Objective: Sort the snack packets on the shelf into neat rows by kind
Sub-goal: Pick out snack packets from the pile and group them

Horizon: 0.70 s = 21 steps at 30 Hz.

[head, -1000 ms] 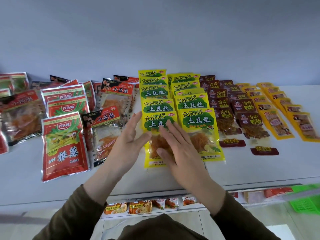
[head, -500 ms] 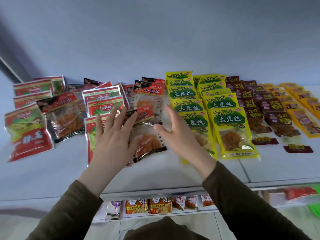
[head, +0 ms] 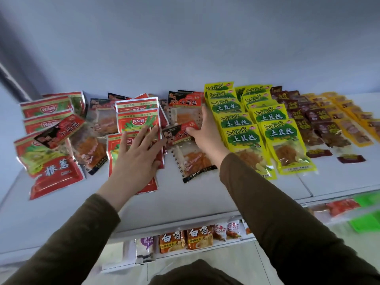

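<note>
2 hands are on the white shelf (head: 205, 194) at mid-frame, both yours. Your left hand (head: 136, 156) lies flat with straight, spread fingers on a red packet with green artwork (head: 131, 140), pressing it rather than gripping it. Your right hand (head: 205, 132) rests against a clear packet with a black-and-red header (head: 185, 149); its thumb lies on the header and its fingers reach up along the right edge of the packet behind, but the view does not show whether they curl round anything.

To the right, 2 tidy overlapping rows of yellow TuDouSi packets (head: 279, 136) run from the back wall toward the front, then dark brown packets (head: 320, 124) and orange-yellow packets (head: 353, 128) toward the right edge. The left half of the frame is unsorted: more red packets (head: 51, 163) and clear black-and-red packets (head: 61, 130) lie mixed and tilted over each other. Below the shelf's front edge, a lower shelf (head: 205, 249) holds orange and white packets (head: 185, 237) standing in a line.
</note>
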Available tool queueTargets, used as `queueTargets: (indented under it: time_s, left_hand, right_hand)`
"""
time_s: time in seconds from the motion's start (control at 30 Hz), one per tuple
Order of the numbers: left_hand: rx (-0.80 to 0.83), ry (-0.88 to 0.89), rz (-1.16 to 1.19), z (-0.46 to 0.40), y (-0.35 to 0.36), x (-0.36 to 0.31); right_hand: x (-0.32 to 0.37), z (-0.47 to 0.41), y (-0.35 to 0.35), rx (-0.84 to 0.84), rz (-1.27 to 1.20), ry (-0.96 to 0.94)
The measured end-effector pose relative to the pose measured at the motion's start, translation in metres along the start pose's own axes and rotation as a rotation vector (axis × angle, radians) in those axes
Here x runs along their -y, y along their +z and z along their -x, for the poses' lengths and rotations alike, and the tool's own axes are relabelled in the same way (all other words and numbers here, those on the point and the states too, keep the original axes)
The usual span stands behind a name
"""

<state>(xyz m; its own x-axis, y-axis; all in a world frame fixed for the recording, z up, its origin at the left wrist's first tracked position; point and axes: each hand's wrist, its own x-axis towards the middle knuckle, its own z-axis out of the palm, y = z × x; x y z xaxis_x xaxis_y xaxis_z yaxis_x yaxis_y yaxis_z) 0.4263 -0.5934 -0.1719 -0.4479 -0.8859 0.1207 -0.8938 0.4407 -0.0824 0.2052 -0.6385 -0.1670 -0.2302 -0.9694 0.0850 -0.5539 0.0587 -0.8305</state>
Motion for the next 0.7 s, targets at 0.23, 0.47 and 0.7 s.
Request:
queueTargets:
  time_s: [0.23, 0.47, 0.7]
  left_hand:
    - [-0.147, -0.008, 0.107, -0.009, -0.008, -0.016]
    - [-0.125, -0.083, -0.064, -0.071, -0.014, -0.041]
    - [-0.021, -0.028, -0.108, -0.094, -0.012, -0.047]
  right_hand:
    - [-0.004, -0.013, 0.003, -0.09, -0.022, 0.025]
    - [-0.005, -0.023, 0.001, -0.053, 0.025, 0.046]
    - [0.0, -0.029, -0.003, 0.019, -0.163, 0.112]
